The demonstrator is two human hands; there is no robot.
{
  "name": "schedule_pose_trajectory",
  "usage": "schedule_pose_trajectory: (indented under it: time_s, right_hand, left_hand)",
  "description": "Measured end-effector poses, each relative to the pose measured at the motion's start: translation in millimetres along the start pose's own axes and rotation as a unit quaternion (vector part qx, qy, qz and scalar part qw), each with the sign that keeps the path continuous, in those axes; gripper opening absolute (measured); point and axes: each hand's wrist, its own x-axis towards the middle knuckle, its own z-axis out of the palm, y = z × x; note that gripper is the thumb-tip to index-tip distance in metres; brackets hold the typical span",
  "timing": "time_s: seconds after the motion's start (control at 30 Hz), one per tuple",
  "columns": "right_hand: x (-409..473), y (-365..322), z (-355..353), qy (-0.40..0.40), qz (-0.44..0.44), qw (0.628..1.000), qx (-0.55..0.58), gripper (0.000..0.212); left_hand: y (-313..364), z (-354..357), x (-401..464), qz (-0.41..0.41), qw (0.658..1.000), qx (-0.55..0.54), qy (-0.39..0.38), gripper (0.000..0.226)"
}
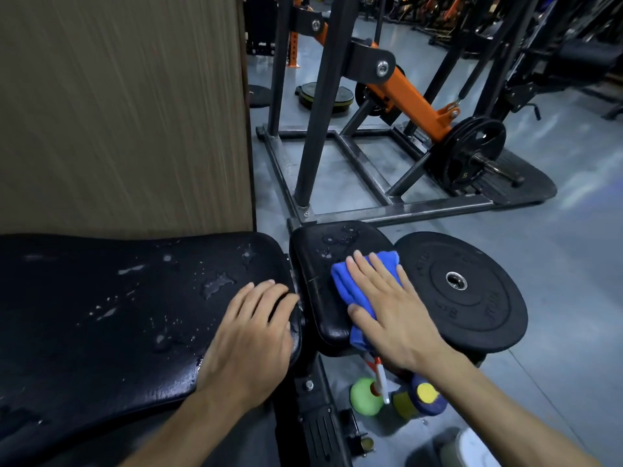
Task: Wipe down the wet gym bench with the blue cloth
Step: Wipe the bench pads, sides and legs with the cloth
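The black gym bench has a long pad [118, 305] on the left, speckled with water drops and small puddles, and a smaller seat pad [323, 257] to its right with drops at its far end. My right hand [387, 305] lies flat with fingers spread on the folded blue cloth [350, 281], pressing it onto the seat pad; part of the cloth hangs over the near edge. My left hand [253, 335] rests palm down on the right end of the long pad, fingers at the gap between the pads, holding nothing.
A black weight plate [472, 291] lies just right of the seat pad. Small dumbbells [421, 399] and a green ball [364, 396] lie on the floor below. A black and orange machine frame [397, 92] stands behind. A wood-grain panel [118, 106] rises at left.
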Motion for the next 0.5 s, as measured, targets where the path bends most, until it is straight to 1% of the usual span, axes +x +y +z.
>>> schedule_pose_trajectory:
  time_s: [0.07, 0.17, 0.2, 0.23, 0.27, 0.33, 0.37, 0.4, 0.43, 0.47, 0.5]
  right_hand:
    - [26, 23, -5, 0.010, 0.042, 0.999, 0.019, 0.078]
    - [89, 48, -12, 0.015, 0.159, 0.985, 0.072, 0.071]
    - [100, 49, -11, 0.020, 0.177, 0.981, 0.071, 0.071]
    - [104, 45, -8, 0.020, 0.174, 0.983, 0.047, 0.073]
    - [98, 35, -6, 0.017, 0.146, 0.989, 0.017, 0.076]
    - [70, 14, 1, 0.011, 0.025, 0.999, -0.020, 0.081]
    - [55, 7, 2, 0.007, -0.027, 1.000, -0.010, 0.081]
    - [48, 7, 1, 0.006, -0.052, 0.999, 0.009, 0.079]
    - [52, 16, 0, 0.007, -0.052, 0.998, 0.029, 0.078]
    - [62, 26, -2, 0.024, -0.030, 0.999, 0.032, 0.078]
    - [76, 38, -4, 0.034, 0.010, 0.999, 0.038, 0.078]
  left_hand:
    - [1, 0, 0, 0.002, 1.000, 0.002, -0.003, 0.043]
    - [0, 0, 0, 0.002, 1.000, 0.003, 0.000, 0.042]
    - [0, 0, 0, 0.000, 1.000, 0.003, 0.001, 0.042]
    - [0, 0, 0, -0.001, 1.000, 0.003, 0.002, 0.042]
    - [0, 0, -1, 0.000, 1.000, 0.004, 0.001, 0.042]
    - [1, 0, 0, 0.000, 1.000, 0.000, 0.001, 0.042]
    - [1, 0, 1, 0.000, 1.000, -0.002, 0.000, 0.042]
    - [0, 1, 0, -0.002, 1.000, -0.002, -0.002, 0.042]
    - [0, 1, 0, -0.004, 1.000, -0.002, -0.004, 0.042]
    - [0, 1, -1, -0.004, 1.000, -0.003, -0.005, 0.042]
    - [-1, 1, -1, -0.004, 1.000, -0.004, -0.005, 0.042]
